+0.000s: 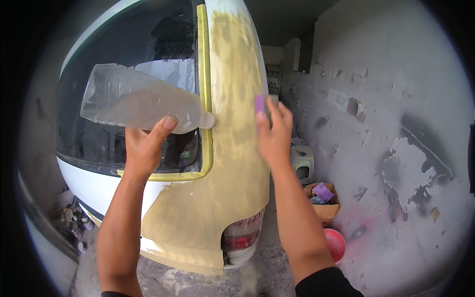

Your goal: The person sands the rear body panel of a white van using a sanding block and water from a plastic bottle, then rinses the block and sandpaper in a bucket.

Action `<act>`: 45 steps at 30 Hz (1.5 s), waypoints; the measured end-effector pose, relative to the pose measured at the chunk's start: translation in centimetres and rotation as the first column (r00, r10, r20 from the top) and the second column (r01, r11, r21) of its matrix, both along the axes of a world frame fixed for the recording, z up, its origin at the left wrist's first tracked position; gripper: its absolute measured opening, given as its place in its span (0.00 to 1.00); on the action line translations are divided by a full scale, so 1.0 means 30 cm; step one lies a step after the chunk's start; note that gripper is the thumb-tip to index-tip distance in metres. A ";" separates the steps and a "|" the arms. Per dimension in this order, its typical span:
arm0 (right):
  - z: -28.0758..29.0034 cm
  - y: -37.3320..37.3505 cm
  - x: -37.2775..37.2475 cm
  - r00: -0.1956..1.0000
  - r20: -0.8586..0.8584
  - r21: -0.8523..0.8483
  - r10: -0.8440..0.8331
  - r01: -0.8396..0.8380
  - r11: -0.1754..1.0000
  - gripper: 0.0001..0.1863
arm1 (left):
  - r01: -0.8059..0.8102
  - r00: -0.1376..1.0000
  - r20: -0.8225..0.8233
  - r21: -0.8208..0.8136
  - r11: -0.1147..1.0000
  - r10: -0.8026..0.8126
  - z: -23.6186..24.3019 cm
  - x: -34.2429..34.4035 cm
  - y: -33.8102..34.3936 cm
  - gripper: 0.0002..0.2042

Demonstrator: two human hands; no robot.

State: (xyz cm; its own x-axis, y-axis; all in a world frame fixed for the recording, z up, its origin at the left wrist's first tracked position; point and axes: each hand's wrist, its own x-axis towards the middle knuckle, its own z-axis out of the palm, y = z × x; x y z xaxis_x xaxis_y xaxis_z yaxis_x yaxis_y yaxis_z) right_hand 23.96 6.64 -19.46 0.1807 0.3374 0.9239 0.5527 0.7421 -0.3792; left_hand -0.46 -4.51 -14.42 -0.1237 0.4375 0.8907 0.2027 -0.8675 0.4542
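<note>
My left hand (143, 148) grips a clear plastic bottle (143, 99) from below, thumb on its near side. The bottle lies almost level, its neck tilted slightly down toward the car's rear corner panel (232, 148). That panel is coated in beige filler, wet-looking and streaked. At the panel's right edge, my right hand (274, 133) is closed on a purple sanding block (260, 105), held against the surface. The fingers partly hide the block. Yellow masking tape (205, 89) borders the dark rear window (133, 39).
Below the panel sits a red tail light (242, 237) under clear film. On the right stand a cardboard box (324, 213) with purple sheets, a red basin (335, 245) and a peeling grey wall (386, 123). Assorted clutter (74, 218) lies at the lower left.
</note>
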 end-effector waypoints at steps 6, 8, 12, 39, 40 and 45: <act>-0.316 -0.274 -0.132 0.921 0.290 0.123 -0.258 0.232 0.965 0.27 | -0.064 0.998 -0.025 -0.004 0.998 0.064 -0.010 -0.034 -0.012 0.28; -0.171 -0.204 -0.093 0.923 0.265 0.151 -0.278 0.245 0.958 0.26 | -0.036 0.999 -0.023 0.005 0.999 0.037 -0.008 -0.023 -0.008 0.28; 0.053 -0.095 -0.086 0.950 0.176 0.129 -0.257 0.237 0.963 0.23 | -0.008 1.000 -0.030 -0.011 1.000 0.007 -0.013 -0.041 -0.021 0.27; 0.119 -0.040 -0.066 0.978 0.108 0.058 -0.180 0.174 0.983 0.25 | 0.082 0.996 0.029 -0.043 0.996 -0.081 -0.022 -0.026 -0.055 0.25; 0.064 -0.037 -0.079 0.985 0.082 0.074 -0.151 0.145 0.987 0.26 | 0.070 0.997 0.016 -0.058 0.996 -0.069 -0.023 -0.034 -0.056 0.25; -0.286 -0.282 -0.155 0.910 0.313 0.109 -0.273 0.251 0.962 0.27 | 0.036 0.999 0.035 -0.041 0.998 -0.035 -0.032 -0.030 -0.065 0.25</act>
State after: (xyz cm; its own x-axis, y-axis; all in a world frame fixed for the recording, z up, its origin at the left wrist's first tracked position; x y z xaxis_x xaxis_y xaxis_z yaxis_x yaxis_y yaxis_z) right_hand 19.30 -1.81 -28.04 -0.0569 0.2560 0.9650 0.8146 0.5707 -0.1034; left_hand -1.37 -6.47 -15.38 -0.1374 0.4791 0.8670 0.1561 -0.8539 0.4965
